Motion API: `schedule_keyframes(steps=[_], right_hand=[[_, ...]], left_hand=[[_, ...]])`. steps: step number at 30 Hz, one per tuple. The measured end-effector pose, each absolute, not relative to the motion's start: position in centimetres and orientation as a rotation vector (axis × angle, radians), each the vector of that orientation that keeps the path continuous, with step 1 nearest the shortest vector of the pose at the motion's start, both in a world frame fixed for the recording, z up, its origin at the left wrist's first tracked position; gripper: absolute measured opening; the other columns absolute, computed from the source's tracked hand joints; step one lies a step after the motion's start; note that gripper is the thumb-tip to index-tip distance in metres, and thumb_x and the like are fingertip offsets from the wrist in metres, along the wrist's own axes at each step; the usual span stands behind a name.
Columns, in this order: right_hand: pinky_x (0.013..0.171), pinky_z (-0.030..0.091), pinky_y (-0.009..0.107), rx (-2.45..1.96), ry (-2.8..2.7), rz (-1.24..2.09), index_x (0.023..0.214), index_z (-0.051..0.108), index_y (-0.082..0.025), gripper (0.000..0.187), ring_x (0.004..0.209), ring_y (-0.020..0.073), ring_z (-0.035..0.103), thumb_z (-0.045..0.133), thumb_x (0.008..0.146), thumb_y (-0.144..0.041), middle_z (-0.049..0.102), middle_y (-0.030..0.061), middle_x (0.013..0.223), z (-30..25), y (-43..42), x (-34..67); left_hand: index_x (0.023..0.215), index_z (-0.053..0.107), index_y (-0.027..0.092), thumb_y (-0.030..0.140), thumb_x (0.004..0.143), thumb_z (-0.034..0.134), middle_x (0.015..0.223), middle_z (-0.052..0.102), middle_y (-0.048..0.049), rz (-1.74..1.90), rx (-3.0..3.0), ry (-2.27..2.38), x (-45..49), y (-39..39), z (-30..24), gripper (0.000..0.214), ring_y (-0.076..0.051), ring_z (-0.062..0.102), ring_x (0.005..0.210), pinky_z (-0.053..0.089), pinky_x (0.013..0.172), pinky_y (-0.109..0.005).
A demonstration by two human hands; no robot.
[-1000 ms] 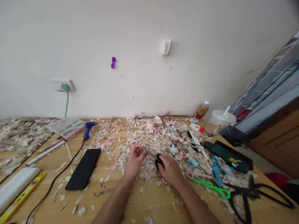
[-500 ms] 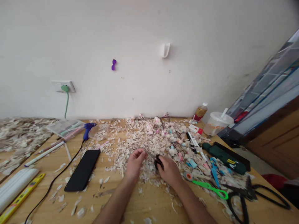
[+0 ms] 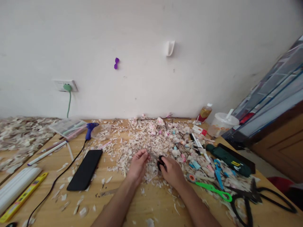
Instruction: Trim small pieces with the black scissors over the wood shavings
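Observation:
My right hand [image 3: 173, 171] is closed around the black handles of a small pair of scissors [image 3: 161, 163]. Their blades point left toward my left hand [image 3: 139, 164], whose thumb and fingertips are pinched together. Whatever lies in that pinch is too small to make out; it looks like a pale petal or scrap. Both hands are just above a thick spread of dried pale petals [image 3: 139, 138]. Beyond them, pink-and-white blossoms [image 3: 152, 127] on thin dark twigs lie near the wall.
A black phone [image 3: 84, 170] and a blue glue gun [image 3: 90, 130] with its cord lie left. On the right are large black scissors [image 3: 246, 201], a green-handled tool [image 3: 213, 190], a dark green pouch [image 3: 230, 160], a lidded cup [image 3: 222, 124] and a bottle [image 3: 204, 113].
The view has shifted slightly. My hands keep nearly the same pose, with the scissors still beside the left fingertips.

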State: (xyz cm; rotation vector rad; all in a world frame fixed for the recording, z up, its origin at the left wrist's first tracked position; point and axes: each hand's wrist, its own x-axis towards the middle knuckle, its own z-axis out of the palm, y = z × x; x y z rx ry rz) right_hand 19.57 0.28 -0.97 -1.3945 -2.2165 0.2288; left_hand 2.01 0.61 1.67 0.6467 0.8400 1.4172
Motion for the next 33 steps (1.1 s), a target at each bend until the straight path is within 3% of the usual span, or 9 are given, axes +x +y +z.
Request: schedule_keyframes(steps=[6, 11, 33], right_hand=[[0.076, 0.041, 0.030, -1.411, -2.204, 0.267, 0.096, 0.057, -0.017, 0.017, 0.085, 0.0212, 0.056, 0.045, 0.085, -0.019, 0.063, 0.0080, 0.088, -1.0, 0.4, 19.6], [0.076, 0.041, 0.030, -1.426, -2.220, 0.295, 0.097, 0.057, -0.018, 0.017, 0.085, 0.0208, 0.056, 0.045, 0.086, -0.020, 0.063, 0.0071, 0.089, -0.9, 0.5, 19.7], [0.081, 0.044, 0.031, -1.420, -2.199, 0.357, 0.100, 0.060, -0.017, 0.023, 0.091, 0.0208, 0.059, 0.045, 0.084, -0.023, 0.065, 0.0092, 0.096, -1.0, 0.4, 19.6]], left_hand=[[0.073, 0.064, 0.016, 0.028, 0.067, 0.077, 0.065, 0.059, 0.0007, 1.424, 0.437, 0.702, 3.0, 0.2, 1.7, 0.019, -0.009, 0.053, 0.063, 0.044, 0.066, -0.021], [0.079, 0.066, 0.014, 0.029, 0.066, 0.077, 0.067, 0.060, -0.0001, 1.479, 0.529, 0.781, 2.2, 0.7, 1.4, 0.023, -0.010, 0.054, 0.063, 0.043, 0.066, -0.021], [0.074, 0.061, 0.015, 0.038, 0.072, 0.069, 0.066, 0.059, -0.0004, 1.446, 0.829, 0.958, 1.9, 0.7, 1.8, 0.024, -0.012, 0.053, 0.064, 0.041, 0.066, -0.023]])
